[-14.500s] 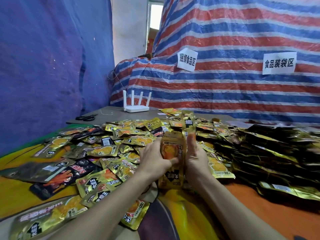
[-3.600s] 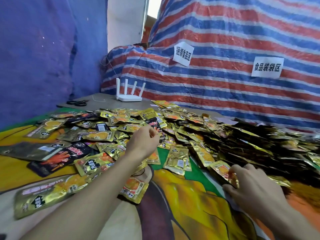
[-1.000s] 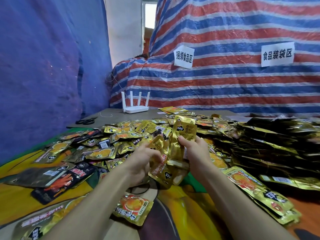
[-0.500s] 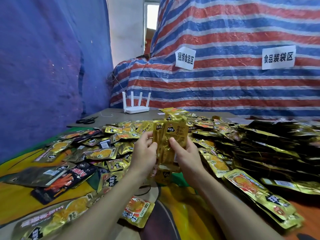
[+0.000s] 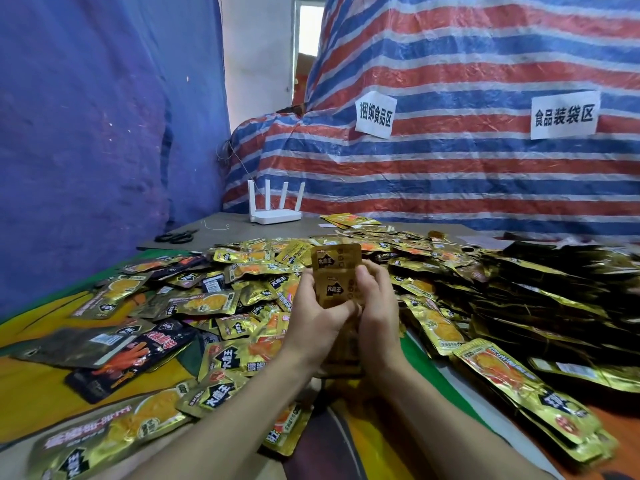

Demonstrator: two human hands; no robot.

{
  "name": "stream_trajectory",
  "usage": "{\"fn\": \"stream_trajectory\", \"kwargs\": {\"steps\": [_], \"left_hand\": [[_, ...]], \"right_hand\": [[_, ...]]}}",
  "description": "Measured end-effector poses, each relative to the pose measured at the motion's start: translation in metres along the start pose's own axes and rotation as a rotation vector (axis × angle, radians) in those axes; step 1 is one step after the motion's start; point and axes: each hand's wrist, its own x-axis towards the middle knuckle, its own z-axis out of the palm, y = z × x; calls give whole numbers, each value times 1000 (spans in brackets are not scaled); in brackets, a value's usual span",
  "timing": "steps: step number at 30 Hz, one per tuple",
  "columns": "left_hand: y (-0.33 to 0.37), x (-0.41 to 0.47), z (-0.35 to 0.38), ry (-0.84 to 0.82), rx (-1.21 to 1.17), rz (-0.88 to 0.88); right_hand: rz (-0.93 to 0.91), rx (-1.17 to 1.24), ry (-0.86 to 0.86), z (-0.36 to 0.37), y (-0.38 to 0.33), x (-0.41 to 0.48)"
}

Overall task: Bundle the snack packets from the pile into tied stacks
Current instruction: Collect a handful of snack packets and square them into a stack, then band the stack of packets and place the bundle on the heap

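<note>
I hold a small stack of gold snack packets [image 5: 336, 278] upright between both hands, above the table's near middle. My left hand [image 5: 313, 318] grips its left edge, thumb across the front. My right hand [image 5: 375, 311] curls round its right edge. The stack's lower end is hidden behind my hands. A wide pile of loose gold packets [image 5: 249, 271] spreads behind and to the left. Dark bundled stacks [image 5: 554, 289] lie heaped at the right.
A white router [image 5: 275, 213] and black scissors [image 5: 175, 236] sit at the far left of the table. Larger dark packets [image 5: 131, 351] lie at the near left. A row of gold packets [image 5: 526, 393] runs along the near right. A striped tarp [image 5: 450, 168] hangs behind.
Over the last second my hands squared the loose, fanned packets into one neat upright stack and closed in tighter around it. The pile has not moved.
</note>
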Motion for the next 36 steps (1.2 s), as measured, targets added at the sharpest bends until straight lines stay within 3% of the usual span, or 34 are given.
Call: {"fn": "stream_trajectory", "kwargs": {"steps": [5,9,14,17,20,25,29,32,36], "left_hand": [[-6,2,-5,-47,99,-33],[-4,7,-13,-101,225,1],[7,9,-23,-311,283,-7],[8,8,-20,-296,297,27],[4,3,-13,-242,271,53],[-2,0,-11,-272,238,65],[-6,0,-4,-242,231,84],[-12,-1,1,-213,158,37],[-25,-4,5,-310,139,26]], "right_hand": [[72,20,97,1,-4,3],[126,24,78,-1,-8,5],[306,3,75,-2,-11,8],[457,77,-15,-2,-14,7],[458,45,-37,-3,-17,10],[396,-165,64,-16,-30,11],[223,-506,-3,-45,-54,0],[203,-690,-48,-75,-77,-9],[197,-964,-71,-122,-116,-15]]}}
